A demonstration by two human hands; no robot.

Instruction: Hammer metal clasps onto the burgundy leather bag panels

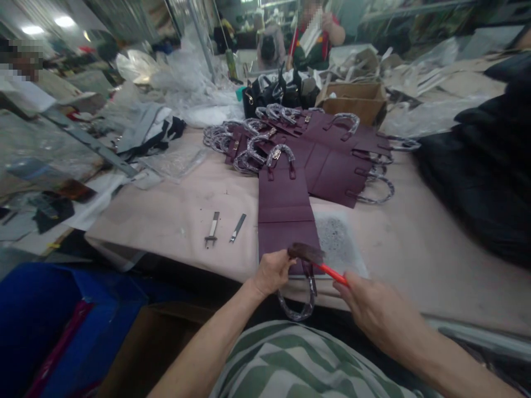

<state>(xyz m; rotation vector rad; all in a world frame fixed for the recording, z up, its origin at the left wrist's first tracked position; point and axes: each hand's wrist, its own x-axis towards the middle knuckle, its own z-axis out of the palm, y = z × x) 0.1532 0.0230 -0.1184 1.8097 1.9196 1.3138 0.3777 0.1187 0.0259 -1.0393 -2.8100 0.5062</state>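
Observation:
My right hand (pixel 369 304) grips the red handle of a hammer (pixel 334 273). The hammer's dark head (pixel 307 252), slightly blurred, is over the near end of a dark purple bag panel (pixel 286 215), right beside my left hand (pixel 274 271). The fingers of my left hand are bent and closed at the panel's near edge; whatever they pinch is hidden. Plastic-wrapped handles stick out from both ends of this panel, the near handle (pixel 296 316) hanging past the table edge. Under the panel lies a pale, worn slab (pixel 340 237).
Left of the panel lie two small metal tools (pixel 213 229) (pixel 238 228) on the covered table (pixel 166 221). Behind are piled purple bag panels (pixel 336 166), black bags (pixel 277 91) and a cardboard box (pixel 352 99). Black material (pixel 477 166) is at right, a blue bin (pixel 103 309) lower left.

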